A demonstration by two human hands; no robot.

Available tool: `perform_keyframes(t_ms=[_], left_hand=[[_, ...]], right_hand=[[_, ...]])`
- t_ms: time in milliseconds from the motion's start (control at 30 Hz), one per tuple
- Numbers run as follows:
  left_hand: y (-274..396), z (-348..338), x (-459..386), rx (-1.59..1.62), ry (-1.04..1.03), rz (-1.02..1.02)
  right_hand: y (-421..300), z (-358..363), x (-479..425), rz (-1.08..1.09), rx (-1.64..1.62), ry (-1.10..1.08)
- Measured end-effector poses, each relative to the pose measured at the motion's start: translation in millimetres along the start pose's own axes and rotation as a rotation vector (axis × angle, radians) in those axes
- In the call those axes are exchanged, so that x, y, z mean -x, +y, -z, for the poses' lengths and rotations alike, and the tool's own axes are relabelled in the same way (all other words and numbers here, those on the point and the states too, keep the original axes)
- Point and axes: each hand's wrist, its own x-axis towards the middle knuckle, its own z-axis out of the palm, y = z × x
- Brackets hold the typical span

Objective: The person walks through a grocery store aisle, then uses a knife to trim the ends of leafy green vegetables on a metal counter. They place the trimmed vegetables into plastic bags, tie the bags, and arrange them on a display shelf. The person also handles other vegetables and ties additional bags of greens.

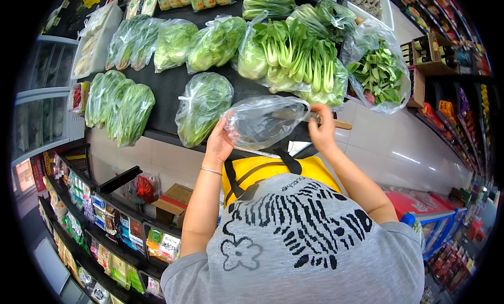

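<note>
A clear plastic bag (264,124) is spread between my two hands and looks empty. My left hand (223,136) grips its left end, beside a bagged bundle of leafy greens (204,107) on the black display shelf. At its right end, my right hand (323,126) pinches the bag's gathered edge with bent fingers. Behind that hand lies a knife, its wooden handle (342,124) sticking out to the right. Loose bok choy (301,55) lies in a row on bagged greens beyond the bag.
Bagged vegetables (171,46) line the shelf's back, with more bagged greens (120,107) at left. A plastic-lined container of leaves (378,67) stands right. A yellow bag (275,170) with black straps is against my front. Packaged goods racks (98,225) stand lower left, a cardboard box (173,201) beside them.
</note>
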Motion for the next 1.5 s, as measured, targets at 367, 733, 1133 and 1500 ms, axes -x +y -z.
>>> perform_keyframes(t_ms=[367, 733, 1133, 1500], left_hand=[[8, 26, -14, -0.875, 0.379, -0.215], [5, -94, -87, -1.122, 0.073, -0.667], [9, -193, -186, -1.133, 0.045, 0.012], [6, -174, -187, -0.995, -0.076, -0.030]], right_hand=[[43, -84, 5, -0.063, 0.453, -0.959], [41, -43, -60, -0.320, -0.045, 0.047], [65, -68, -122, -0.775, -0.379, -0.057], [42, -85, -134, -0.753, -0.085, 0.088]])
